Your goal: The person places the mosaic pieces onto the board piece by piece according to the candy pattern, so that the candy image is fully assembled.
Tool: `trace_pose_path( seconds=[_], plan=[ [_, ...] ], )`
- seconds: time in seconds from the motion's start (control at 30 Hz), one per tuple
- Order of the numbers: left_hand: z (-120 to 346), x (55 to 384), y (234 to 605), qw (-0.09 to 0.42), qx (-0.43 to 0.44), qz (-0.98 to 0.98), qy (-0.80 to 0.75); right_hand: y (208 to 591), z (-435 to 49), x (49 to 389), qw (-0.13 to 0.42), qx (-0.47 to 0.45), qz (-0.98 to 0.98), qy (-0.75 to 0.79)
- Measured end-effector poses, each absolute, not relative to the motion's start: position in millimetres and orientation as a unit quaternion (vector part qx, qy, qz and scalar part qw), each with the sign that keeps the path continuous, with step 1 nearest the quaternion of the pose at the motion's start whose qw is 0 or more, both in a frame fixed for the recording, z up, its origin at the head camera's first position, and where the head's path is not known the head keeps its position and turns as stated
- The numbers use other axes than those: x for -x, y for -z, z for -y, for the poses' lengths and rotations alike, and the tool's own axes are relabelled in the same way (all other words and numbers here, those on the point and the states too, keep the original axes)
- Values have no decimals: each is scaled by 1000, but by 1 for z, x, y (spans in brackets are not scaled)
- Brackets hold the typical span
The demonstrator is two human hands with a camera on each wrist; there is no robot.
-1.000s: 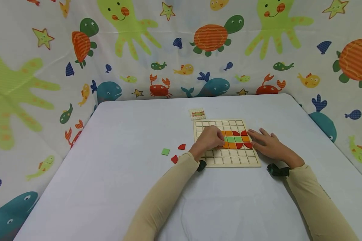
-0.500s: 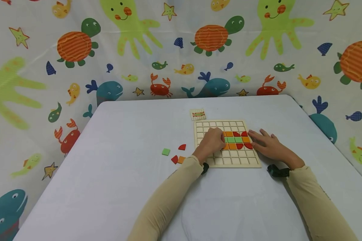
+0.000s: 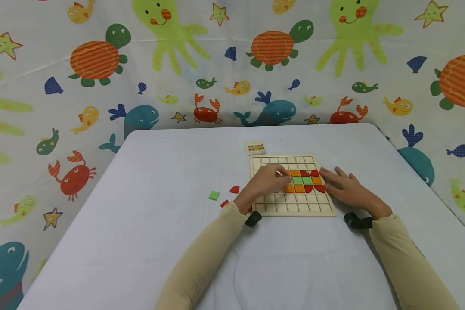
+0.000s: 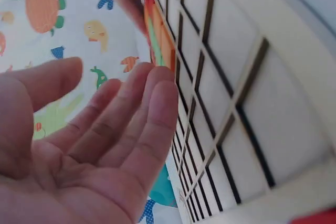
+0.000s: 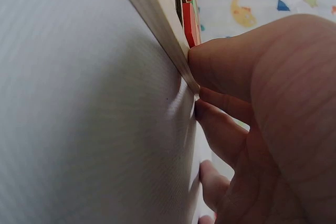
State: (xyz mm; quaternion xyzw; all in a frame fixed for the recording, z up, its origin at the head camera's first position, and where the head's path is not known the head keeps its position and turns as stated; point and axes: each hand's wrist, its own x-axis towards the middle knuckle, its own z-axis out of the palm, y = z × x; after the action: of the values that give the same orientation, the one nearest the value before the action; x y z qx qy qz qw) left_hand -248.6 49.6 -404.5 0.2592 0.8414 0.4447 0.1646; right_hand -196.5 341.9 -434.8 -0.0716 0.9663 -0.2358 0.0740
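A wooden grid board (image 3: pixel 294 214) lies on the white table. Orange square tiles (image 3: pixel 299 189), green square tiles (image 3: pixel 302 180) and red quarter-circle tiles (image 3: pixel 314 173) fill part of its middle rows. Over the board's left half is my left hand (image 3: pixel 266 180), thumb apart from the fingers and nothing held. In the left wrist view its fingertips (image 4: pixel 164 98) are beside the grid, near an orange tile. My right hand (image 3: pixel 348 189) rests at the board's right edge. The right wrist view shows its thumb (image 5: pixel 226 64) against the wooden rim, with the other fingers extended.
Left of the board lie a green square tile (image 3: pixel 214 195), a red quarter-circle tile (image 3: pixel 234 189) and another red tile (image 3: pixel 224 203) partly behind the left forearm. A small pattern card (image 3: pixel 255 147) lies behind the board. A sea-animal printed cloth (image 3: pixel 224 43) hangs around the table.
My left hand has pulled back slightly to the left, its thumb parting from the fingers. The forearm now covers a loose orange tile seen half a second ago. My right hand has stayed put.
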Motion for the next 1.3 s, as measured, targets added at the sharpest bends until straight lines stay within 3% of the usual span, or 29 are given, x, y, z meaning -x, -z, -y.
trace_pose_path(
  seconds=[0.2, 0.37, 0.57, 0.97, 1.3],
  plan=[
    [-29, 252, 403, 198, -258, -794, -513, 435, -343, 197, 76, 74, -967, 233],
    [-6, 256, 398, 183, -236, -805, -513, 436, -343, 198, 77, 75, -967, 233],
    [28, 267, 400, 149, -229, -854, -443, 435, -343, 199, 75, 75, -967, 234],
    [62, 277, 411, 187, -204, -904, -325, 439, -343, 198, 75, 66, -968, 229],
    [64, 278, 418, 174, -219, -934, -222, 436, -343, 197, 78, 69, -969, 225]
  ],
)
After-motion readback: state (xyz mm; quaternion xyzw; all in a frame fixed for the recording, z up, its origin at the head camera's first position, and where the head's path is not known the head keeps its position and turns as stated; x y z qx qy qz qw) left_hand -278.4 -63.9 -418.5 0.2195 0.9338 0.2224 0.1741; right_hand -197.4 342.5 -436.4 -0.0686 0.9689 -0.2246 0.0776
